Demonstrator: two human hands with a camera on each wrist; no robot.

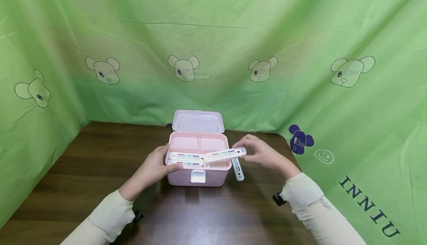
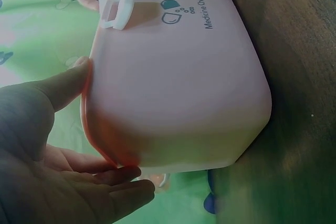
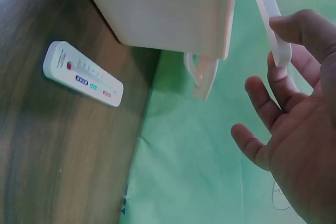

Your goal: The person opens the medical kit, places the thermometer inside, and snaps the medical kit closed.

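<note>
A pink medicine chest stands with its lid raised at the back. My left hand holds its front left corner, thumb on the front rim and fingers along the left side. Over the chest's right part, my right hand pinches the right end of a white thermometer between thumb and fingertips. Its left end overlaps two similar white strips in the chest, a rear one and a front one. Another thermometer lies face up on the table beside the chest's right side.
The chest's upper part has two divided compartments at the back. A white latch hangs at its front. Beneath is a dark wooden table, with a green curtain close behind and on both sides.
</note>
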